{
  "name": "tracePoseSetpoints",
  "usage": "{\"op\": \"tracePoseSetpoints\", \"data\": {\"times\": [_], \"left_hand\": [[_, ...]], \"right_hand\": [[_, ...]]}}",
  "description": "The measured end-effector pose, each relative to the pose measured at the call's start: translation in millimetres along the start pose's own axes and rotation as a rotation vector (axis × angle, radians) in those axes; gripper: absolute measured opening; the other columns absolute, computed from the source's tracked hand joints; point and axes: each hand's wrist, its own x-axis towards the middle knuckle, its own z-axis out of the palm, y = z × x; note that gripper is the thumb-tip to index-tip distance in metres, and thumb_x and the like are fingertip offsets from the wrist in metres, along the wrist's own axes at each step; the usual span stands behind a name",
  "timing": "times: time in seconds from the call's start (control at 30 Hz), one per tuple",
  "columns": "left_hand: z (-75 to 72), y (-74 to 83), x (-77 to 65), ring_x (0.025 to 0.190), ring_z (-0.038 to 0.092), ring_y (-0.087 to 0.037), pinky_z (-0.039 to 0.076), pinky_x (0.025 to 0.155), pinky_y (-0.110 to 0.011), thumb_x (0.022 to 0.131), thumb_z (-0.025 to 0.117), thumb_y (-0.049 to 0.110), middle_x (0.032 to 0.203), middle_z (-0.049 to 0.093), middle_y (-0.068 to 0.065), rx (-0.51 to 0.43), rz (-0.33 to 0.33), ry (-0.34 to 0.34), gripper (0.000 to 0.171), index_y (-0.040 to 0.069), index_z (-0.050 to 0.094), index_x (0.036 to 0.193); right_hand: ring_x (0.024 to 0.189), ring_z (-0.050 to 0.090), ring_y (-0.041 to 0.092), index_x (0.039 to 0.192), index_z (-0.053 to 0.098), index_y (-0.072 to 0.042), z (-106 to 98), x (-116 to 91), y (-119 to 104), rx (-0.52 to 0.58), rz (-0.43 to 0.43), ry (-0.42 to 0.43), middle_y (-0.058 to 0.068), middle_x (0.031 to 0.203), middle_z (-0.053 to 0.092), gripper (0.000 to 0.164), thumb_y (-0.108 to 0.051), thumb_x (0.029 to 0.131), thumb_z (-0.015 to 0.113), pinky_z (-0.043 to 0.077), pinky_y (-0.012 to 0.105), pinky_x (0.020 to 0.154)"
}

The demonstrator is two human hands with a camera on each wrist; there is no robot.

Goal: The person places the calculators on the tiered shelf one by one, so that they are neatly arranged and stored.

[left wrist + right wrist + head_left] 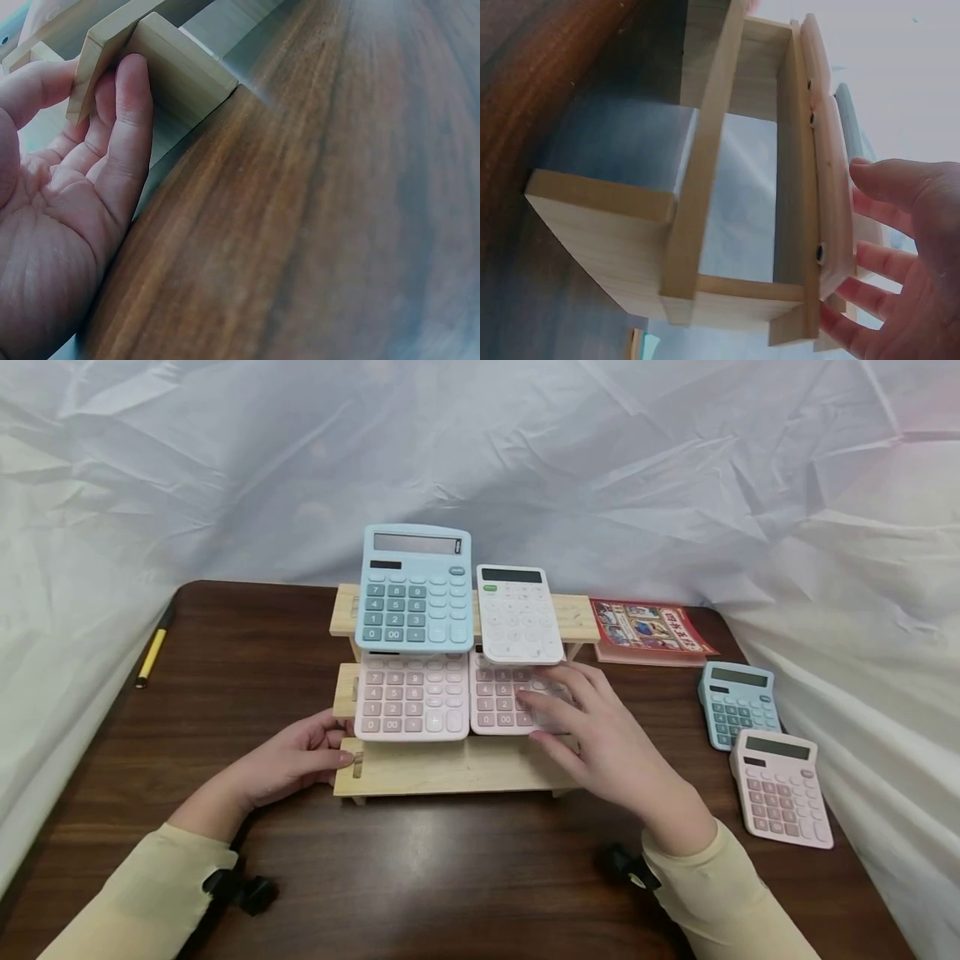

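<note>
- Head view: wooden rack [577, 618] w/ 3 steps stands mid-surface [420, 868].
- Top step: big blue calc [446, 577] on L, reads 0; white calc [519, 610] just beside it on R.
- Middle step: L pink calc [412, 697] & R pink calc [495, 700] side by side, upper parts partly hidden by the calcs above.
- L hand [292, 756] pinches L end of bottom step [465, 768], thumb on near side.
- R hand [600, 727] lies over R part of R pink calc, not clenched: fingers spread, fingertips on/near keys, thumb by lower edge.
- Far R of surface: small blue calc [741, 706] w/ far-R pink calc [783, 789] touching or just beside it, can't tell which.
- Red book [648, 631] behind rack on R; yellow pen w/ black cap [153, 647] at far L.
- Pale sheet [300, 468] hangs behind.
- L wrist view: plank end sits btwn thumb & fingers, so grasp confirmed; upright board [184, 67] right by the fingers.
- R wrist view: rack seen end-on, tilted in frame; R hand's fingers at edge of R pink calc, loosely bent, no clench; dark feet [821, 253] show under the pink calcs.
</note>
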Motion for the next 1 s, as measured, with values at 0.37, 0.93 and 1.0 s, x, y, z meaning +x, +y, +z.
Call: {"op": "tracePoseSetpoints", "data": {"times": [0.37,0.93,1.0], "left_hand": [[2.1,2.6,1.5,0.103,0.062,-0.040,0.054,0.079,-0.051,0.099,0.053,0.004,0.122,0.056,-0.030,0.018,-0.014,0.013,0.053,-0.003,0.023,0.142],[0.8,1.3,-3.7,0.104,0.062,-0.041,0.053,0.081,-0.053,0.100,0.052,0.006,0.122,0.056,-0.029,0.044,-0.036,0.029,0.053,-0.002,0.022,0.143],[1.7,2.3,-0.9,0.104,0.062,-0.040,0.053,0.081,-0.053,0.100,0.053,0.006,0.122,0.057,-0.029,0.040,-0.036,0.026,0.053,-0.001,0.023,0.142]], "right_hand": [[0.133,0.035,0.028,0.130,0.061,-0.018,-10.2,-17.6,5.7,0.031,0.050,0.013,0.008,0.143,0.044,0.046,-0.022,0.086,0.073,0.033,0.043,0.105],[0.129,0.039,0.031,0.137,0.054,-0.017,-19.7,-84.3,40.4,-0.028,0.286,0.018,0.011,0.141,0.046,0.059,-0.018,0.083,0.076,0.035,0.050,0.099],[0.127,0.040,0.033,0.138,0.053,-0.017,-19.9,-92.8,46.2,-0.044,0.333,0.008,0.014,0.139,0.047,0.059,-0.017,0.083,0.077,0.037,0.053,0.097]]}}
